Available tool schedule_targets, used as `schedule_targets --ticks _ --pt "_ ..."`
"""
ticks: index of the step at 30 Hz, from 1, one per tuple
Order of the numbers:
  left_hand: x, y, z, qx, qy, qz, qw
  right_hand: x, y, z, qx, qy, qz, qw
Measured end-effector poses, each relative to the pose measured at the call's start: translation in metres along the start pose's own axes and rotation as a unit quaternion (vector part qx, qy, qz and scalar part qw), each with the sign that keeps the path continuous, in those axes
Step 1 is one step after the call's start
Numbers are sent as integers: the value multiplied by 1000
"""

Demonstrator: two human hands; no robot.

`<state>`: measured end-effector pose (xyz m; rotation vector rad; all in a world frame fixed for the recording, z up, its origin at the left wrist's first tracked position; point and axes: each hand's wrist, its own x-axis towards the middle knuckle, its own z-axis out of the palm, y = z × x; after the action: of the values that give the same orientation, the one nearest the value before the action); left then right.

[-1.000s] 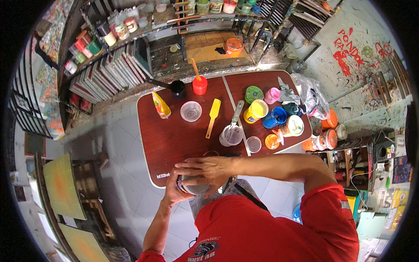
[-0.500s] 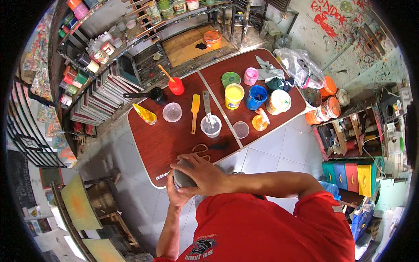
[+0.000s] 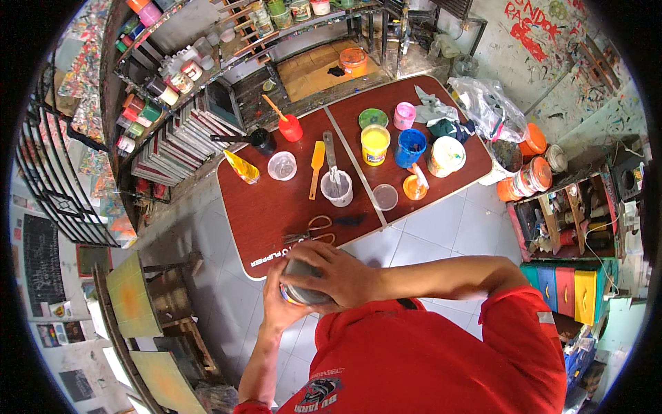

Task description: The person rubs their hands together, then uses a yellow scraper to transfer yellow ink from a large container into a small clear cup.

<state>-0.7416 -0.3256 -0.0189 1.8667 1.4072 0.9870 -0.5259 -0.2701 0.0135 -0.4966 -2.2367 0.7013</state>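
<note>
My left hand [image 3: 278, 301] grips the side of a dark grey round container [image 3: 303, 294], while my right hand [image 3: 339, 276] lies over its top with fingers wrapped round it. They hold it at the table's near edge, beside orange-handled scissors [image 3: 305, 234]. Farther back on the table are a tub with grey contents and a spatula [image 3: 337, 193], a yellow scraper [image 3: 316, 164], an empty clear cup [image 3: 282, 165], a yellow squeeze pack [image 3: 242, 168], black [image 3: 263, 145] and red [image 3: 291, 130] pots, and several colourful tubs [image 3: 375, 148].
The dark-red folding table [image 3: 255, 207] stands before a cluttered shelf [image 3: 227, 62] and upright screen frames [image 3: 176, 152]. A plastic bag [image 3: 486, 107] and buckets [image 3: 524, 181] crowd its right end. Yellowish boards [image 3: 131, 297] lean at my left, and coloured drawers [image 3: 565, 293] stand at my right.
The view has shifted and turned since a second ago, bringing the scissors and coloured drawers into clearer sight. Both hands stay on the container, with the right fingers repositioned over its top.
</note>
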Motion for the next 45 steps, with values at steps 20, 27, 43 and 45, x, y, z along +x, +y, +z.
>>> schedule_targets --ticks 20,27,43,45 --pt "-20 78 -15 -16 -242 -1 970 -40 -29 -19 39 -76 -252 964" --pt "-60 86 -24 -23 -207 -74 975 -40 -58 -6 101 -39 -170 980" --pt "-154 -79 -119 -360 206 -276 867 2 22 192 -151 192 231 942" --pt "-169 -99 -145 -341 248 -287 860 -18 18 212 124 218 474 844"
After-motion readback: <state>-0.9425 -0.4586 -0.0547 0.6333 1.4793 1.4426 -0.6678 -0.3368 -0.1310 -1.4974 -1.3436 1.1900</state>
